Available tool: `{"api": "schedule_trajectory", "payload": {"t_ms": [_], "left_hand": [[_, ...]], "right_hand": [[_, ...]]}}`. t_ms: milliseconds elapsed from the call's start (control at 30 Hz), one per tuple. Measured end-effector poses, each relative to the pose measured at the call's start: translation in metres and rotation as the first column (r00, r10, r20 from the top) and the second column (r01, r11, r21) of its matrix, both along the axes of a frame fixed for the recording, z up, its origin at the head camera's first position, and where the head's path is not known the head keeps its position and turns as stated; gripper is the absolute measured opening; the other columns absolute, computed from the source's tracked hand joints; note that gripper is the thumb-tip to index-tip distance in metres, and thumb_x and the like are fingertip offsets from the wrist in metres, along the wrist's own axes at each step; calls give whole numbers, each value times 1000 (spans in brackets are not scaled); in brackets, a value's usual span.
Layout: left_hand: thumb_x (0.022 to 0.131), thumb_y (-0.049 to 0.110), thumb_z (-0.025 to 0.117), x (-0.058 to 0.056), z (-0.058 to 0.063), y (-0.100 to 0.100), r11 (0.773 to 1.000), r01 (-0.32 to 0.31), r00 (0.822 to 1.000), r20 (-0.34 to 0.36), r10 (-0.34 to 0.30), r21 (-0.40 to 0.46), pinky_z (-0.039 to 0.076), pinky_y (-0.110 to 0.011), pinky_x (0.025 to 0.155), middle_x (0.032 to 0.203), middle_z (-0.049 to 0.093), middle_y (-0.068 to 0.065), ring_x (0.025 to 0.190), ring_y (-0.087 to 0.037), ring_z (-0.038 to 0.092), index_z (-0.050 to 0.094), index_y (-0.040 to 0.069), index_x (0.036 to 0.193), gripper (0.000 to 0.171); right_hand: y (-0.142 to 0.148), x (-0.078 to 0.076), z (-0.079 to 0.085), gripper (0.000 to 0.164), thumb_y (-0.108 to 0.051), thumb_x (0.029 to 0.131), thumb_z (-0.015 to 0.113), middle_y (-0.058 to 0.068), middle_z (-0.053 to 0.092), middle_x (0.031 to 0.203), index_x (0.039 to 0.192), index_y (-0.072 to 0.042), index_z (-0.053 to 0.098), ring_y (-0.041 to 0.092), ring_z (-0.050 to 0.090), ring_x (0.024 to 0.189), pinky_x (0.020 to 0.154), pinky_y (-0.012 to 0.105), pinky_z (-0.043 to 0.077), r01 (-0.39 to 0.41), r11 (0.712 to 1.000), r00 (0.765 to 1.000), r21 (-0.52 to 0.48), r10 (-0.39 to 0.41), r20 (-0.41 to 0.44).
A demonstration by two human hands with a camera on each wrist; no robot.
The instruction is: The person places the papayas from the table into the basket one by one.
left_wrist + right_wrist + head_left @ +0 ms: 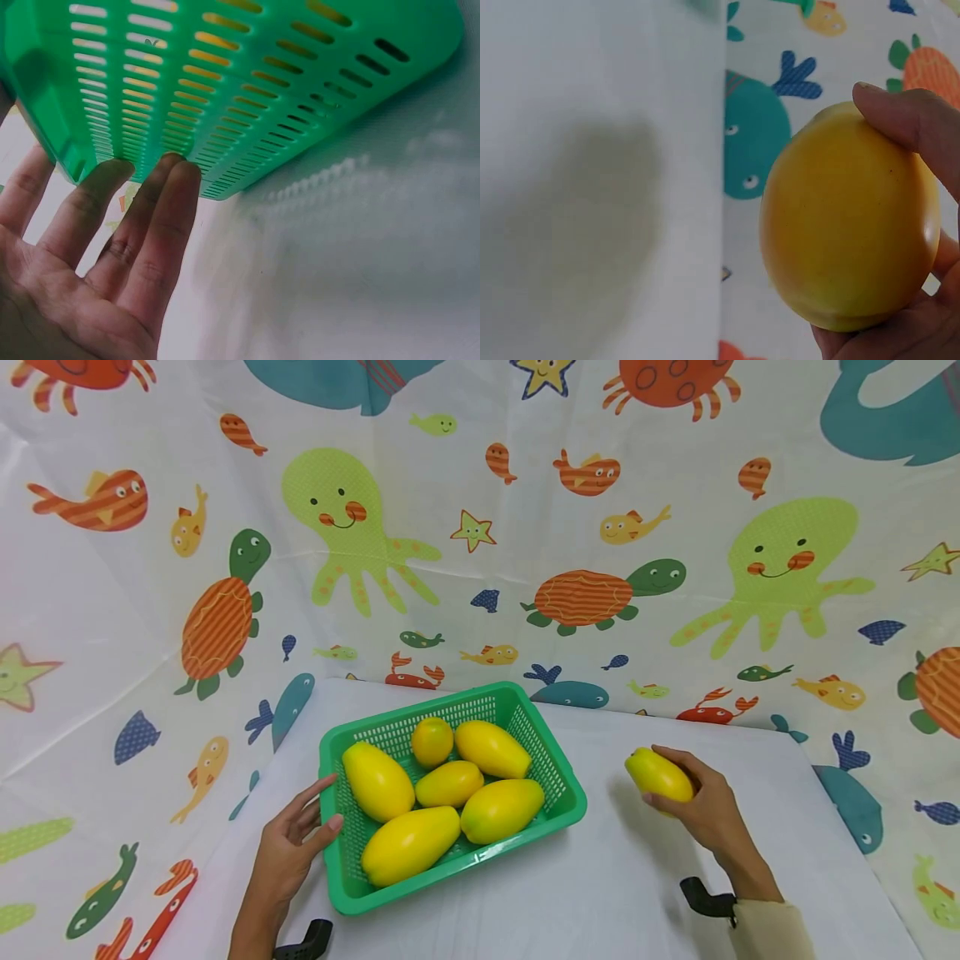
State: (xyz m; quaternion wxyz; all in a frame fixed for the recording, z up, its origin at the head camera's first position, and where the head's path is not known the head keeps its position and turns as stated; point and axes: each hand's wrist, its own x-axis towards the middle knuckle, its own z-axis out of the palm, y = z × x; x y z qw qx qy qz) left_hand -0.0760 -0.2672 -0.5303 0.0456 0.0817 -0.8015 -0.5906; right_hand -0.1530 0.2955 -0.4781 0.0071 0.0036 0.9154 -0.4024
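In the head view, my right hand (701, 802) grips a smooth yellow oval fruit (660, 775) that looks like a mango, held over the white table to the right of the basket. The right wrist view shows the thumb over one end of this fruit (851, 225) and fingers beneath the other. My left hand (288, 847) is at the left side of a green plastic basket (456, 883), thumb at the rim. Seen from the left wrist, its extended fingers (169, 225) reach the slotted outer wall. Several yellow fruits lie inside, among them a large one (411, 845) and a small round one (432, 742).
A white cloth covers the table (600, 885). Behind it and along the sides hangs a white curtain (480, 610) printed with sea animals. Each wrist bears a black strap mount, the right one (705, 897) next to a beige sleeve (772, 931).
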Motion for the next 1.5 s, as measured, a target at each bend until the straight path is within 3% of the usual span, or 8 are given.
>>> {"api": "schedule_trajectory", "payload": {"t_ms": [200,300,767,1000,1500], "left_hand": [[106,28,69,0,1,0,1000,4,1000,-5,-4,-7,55,-12,93,157,57,-16,117,15,60,48,29,161,59],[106,28,69,0,2,0,1000,4,1000,-3,-4,-13,54,-11,93,157,57,-16,117,15,59,47,29,161,59],[106,27,69,1,3,0,1000,1,1000,5,-1,-13,54,-11,93,158,56,-18,117,16,58,47,29,161,59],[106,28,69,1,4,0,1000,-4,1000,9,4,-25,54,-11,93,157,56,-17,116,17,58,47,29,161,59],[105,27,69,1,2,1,1000,-6,1000,-4,5,-26,55,-12,91,157,56,-18,116,15,59,47,28,161,60]], "right_hand": [[-13,-6,25,76,-28,93,85,16,54,152,159,-21,50,33,51,125,91,19,47,-33,999,997,-9,33,-75],[-18,-9,33,75,-27,92,86,15,55,154,158,-23,51,33,52,123,89,15,47,-53,999,993,-12,52,-111],[-56,-26,59,72,-23,90,87,12,57,152,155,-23,55,31,57,119,94,32,52,-166,984,973,-60,153,-174],[-77,-35,69,70,-21,89,88,11,59,149,152,-22,57,31,59,120,98,35,53,-229,970,959,-86,209,-194],[-116,-50,84,69,-20,87,89,8,64,143,149,-22,59,29,63,112,93,38,58,-326,942,925,-78,300,-234]]}}
